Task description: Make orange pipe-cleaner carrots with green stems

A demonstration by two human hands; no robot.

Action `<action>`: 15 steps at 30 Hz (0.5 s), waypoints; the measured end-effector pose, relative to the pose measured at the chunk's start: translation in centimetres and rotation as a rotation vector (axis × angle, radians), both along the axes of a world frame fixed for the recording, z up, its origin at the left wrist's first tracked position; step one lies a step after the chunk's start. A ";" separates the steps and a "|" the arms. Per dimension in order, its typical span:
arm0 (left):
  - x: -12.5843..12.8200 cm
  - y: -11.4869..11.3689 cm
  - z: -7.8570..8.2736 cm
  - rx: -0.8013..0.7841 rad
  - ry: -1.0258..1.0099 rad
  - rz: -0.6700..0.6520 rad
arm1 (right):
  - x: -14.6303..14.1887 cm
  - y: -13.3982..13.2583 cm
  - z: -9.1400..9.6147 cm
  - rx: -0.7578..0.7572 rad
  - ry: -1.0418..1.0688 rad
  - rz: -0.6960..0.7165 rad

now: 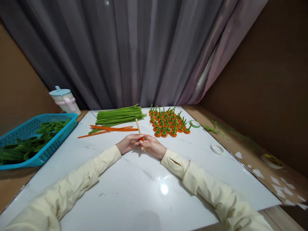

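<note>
Thin wooden stick (138, 125), pale, tilted up-left; orange pipe cleaner (142, 139) at its lower end, above white tabletop.

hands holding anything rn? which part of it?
Both hands, left hand and right hand, grip a thin wooden stick at its lower end, where something orange sits; the upper end sticks out free.

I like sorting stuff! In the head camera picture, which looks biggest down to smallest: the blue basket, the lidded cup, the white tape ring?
1. blue basket, by far the largest.
2. lidded cup.
3. white tape ring, the smallest.
The cup is farther away, so it's really a bit bigger than it looks.
</note>
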State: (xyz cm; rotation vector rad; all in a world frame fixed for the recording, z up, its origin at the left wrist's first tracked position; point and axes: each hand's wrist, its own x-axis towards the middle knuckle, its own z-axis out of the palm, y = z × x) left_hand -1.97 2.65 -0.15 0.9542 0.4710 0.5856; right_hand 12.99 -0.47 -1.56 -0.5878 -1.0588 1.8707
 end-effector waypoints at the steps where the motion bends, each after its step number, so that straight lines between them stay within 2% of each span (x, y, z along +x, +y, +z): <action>1: 0.0 0.0 0.0 0.004 0.001 -0.001 | 0.0 0.0 0.1 0.000 -0.001 0.005; 15: -0.3 0.4 0.0 0.079 -0.013 -0.007 | 0.1 -0.1 0.2 0.024 -0.056 0.037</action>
